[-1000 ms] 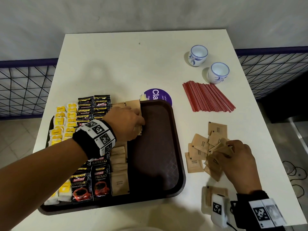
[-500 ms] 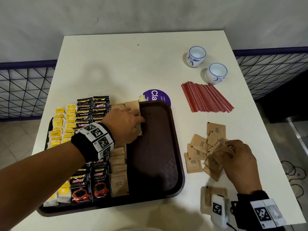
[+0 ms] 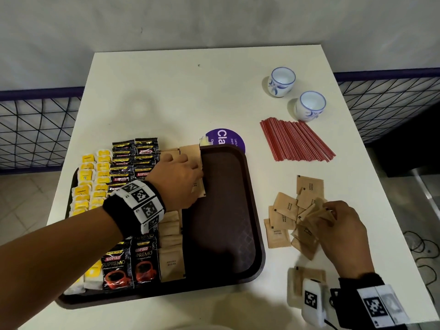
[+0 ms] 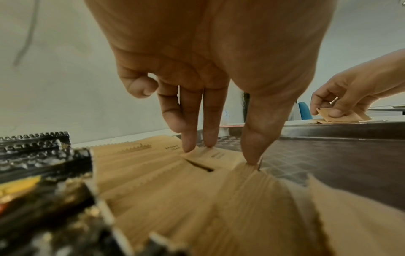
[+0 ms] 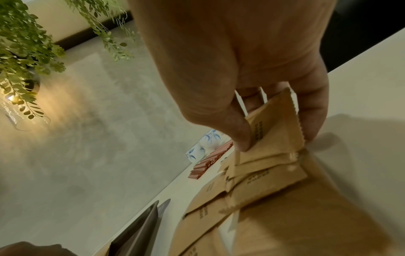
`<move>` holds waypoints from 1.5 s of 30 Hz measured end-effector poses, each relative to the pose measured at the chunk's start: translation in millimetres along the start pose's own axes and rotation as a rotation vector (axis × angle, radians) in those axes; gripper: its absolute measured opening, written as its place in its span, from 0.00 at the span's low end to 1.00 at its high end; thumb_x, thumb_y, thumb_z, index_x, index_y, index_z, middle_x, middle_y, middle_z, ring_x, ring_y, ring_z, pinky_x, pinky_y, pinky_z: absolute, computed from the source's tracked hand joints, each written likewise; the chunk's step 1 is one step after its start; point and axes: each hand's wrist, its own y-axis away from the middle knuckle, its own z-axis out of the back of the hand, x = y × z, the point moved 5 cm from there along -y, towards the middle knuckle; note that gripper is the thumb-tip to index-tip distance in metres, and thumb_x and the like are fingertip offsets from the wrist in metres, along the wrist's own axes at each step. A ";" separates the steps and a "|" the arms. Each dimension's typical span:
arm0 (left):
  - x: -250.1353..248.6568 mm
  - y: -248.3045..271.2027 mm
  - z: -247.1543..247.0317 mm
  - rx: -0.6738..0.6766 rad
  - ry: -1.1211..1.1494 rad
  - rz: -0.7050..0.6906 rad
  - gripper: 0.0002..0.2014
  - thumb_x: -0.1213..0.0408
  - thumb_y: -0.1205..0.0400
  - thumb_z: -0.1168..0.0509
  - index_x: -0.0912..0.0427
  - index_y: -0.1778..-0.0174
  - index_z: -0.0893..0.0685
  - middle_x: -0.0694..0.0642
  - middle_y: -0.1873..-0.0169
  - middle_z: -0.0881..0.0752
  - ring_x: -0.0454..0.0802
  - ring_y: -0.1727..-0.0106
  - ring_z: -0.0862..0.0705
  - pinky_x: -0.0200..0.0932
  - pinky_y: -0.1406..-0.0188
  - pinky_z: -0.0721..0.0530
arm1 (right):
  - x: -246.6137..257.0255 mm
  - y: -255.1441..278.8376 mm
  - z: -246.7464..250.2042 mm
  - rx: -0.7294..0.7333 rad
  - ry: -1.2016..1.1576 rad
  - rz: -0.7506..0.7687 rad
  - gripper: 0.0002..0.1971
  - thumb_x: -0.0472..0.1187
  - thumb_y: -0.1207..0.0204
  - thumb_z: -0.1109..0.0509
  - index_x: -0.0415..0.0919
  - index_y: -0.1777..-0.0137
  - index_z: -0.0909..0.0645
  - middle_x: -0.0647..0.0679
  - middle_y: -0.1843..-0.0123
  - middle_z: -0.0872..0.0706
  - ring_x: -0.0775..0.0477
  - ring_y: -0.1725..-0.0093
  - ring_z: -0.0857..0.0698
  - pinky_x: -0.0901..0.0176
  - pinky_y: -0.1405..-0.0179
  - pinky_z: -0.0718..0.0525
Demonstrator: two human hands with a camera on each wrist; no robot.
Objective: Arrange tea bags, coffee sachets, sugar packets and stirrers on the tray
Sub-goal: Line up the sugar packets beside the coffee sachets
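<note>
A dark brown tray (image 3: 226, 210) holds yellow tea bags (image 3: 85, 186), black coffee sachets (image 3: 129, 265) and a column of brown sugar packets (image 3: 171, 260). My left hand (image 3: 200, 172) is over the far end of that column. Its straight fingertips (image 4: 188, 147) and thumb press on a sugar packet (image 4: 214, 157) there. My right hand (image 3: 326, 210) is over a loose pile of sugar packets (image 3: 283, 210) on the table to the right of the tray. It pinches several packets (image 5: 274, 124) between thumb and fingers. Red stirrers (image 3: 295, 141) lie on the table beyond the pile.
Two white and blue cups (image 3: 282, 81) (image 3: 309, 106) stand at the back right. A purple round sticker (image 3: 226, 138) shows behind the tray's far edge. The right half of the tray is bare. A black wire fence runs along both sides of the table.
</note>
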 end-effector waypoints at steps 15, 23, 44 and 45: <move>-5.5 7.4 -6.6 -0.017 -0.137 0.023 0.30 0.43 0.22 0.46 0.49 0.24 0.26 0.47 0.25 0.25 0.53 0.33 0.24 0.57 0.42 0.32 | -0.7 2.6 -0.7 0.000 -0.008 0.010 0.11 0.32 0.27 0.30 0.37 0.44 0.19 0.39 0.47 0.16 0.46 0.53 0.24 0.57 0.53 0.29; -5.0 8.1 -8.8 -0.040 -0.155 0.070 0.31 0.44 0.23 0.45 0.52 0.25 0.24 0.48 0.25 0.24 0.54 0.36 0.22 0.58 0.44 0.34 | 2.1 5.6 1.1 0.010 -0.030 -0.016 0.13 0.33 0.26 0.30 0.38 0.42 0.19 0.39 0.46 0.17 0.44 0.52 0.22 0.56 0.52 0.28; -6.9 7.7 -4.8 -0.035 -0.106 0.110 0.30 0.51 0.20 0.39 0.43 0.20 0.35 0.54 0.18 0.37 0.60 0.26 0.33 0.60 0.38 0.36 | 24.9 17.8 20.8 -0.073 -0.120 0.055 0.07 0.32 0.23 0.30 0.45 0.52 0.18 0.49 0.53 0.16 0.44 0.52 0.18 0.56 0.51 0.27; -8.7 7.7 0.3 -0.050 -0.094 0.100 0.29 0.51 0.22 0.37 0.44 0.22 0.31 0.55 0.19 0.34 0.61 0.28 0.31 0.61 0.39 0.34 | 28.8 19.2 24.6 -0.076 -0.147 0.061 0.08 0.33 0.23 0.30 0.48 0.54 0.19 0.51 0.55 0.15 0.46 0.54 0.17 0.57 0.52 0.27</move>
